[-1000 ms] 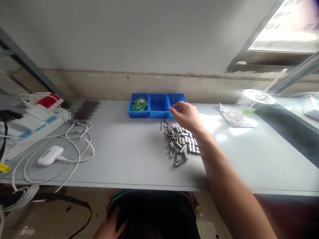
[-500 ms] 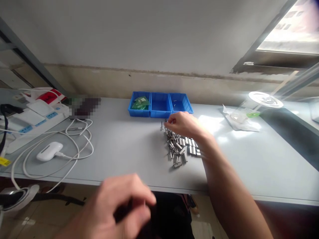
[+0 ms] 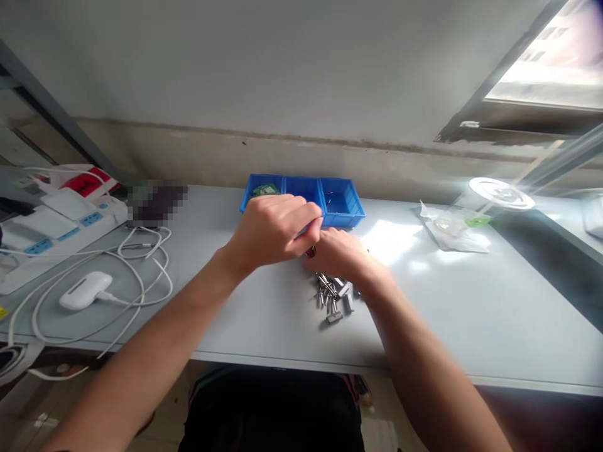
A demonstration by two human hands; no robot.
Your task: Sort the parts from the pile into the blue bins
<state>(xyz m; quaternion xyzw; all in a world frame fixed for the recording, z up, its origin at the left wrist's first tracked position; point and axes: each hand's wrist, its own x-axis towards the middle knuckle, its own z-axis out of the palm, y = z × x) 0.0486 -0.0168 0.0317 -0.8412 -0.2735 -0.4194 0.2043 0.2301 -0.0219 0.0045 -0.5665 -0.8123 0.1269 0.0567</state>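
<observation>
My left hand [image 3: 277,229] is closed in front of the blue bins, its fingers curled down towards my right hand. What it may hold is hidden. My right hand [image 3: 340,254] is beside it, over the pile, with its fingers bent inward and partly concealed. A small dark, shiny piece [image 3: 311,252] shows between the two hands, too small to name. Below them lies a pile of small metal pins [image 3: 326,289] mixed with rectangular metal blocks [image 3: 348,304]. My right hand and forearm cover much of the pile.
Three joined blue bins [image 3: 342,220] stand against the wall; the left one holds green packets [image 3: 264,189]. On the left are a power strip [image 3: 70,232], a white charger case [image 3: 85,290] and looped cables. A plastic bag [image 3: 455,232] and a white-lidded tub [image 3: 500,192] lie to the right.
My left hand has come up from the front edge of the desk to meet my right hand. The right hand has shifted slightly down over the pile.
</observation>
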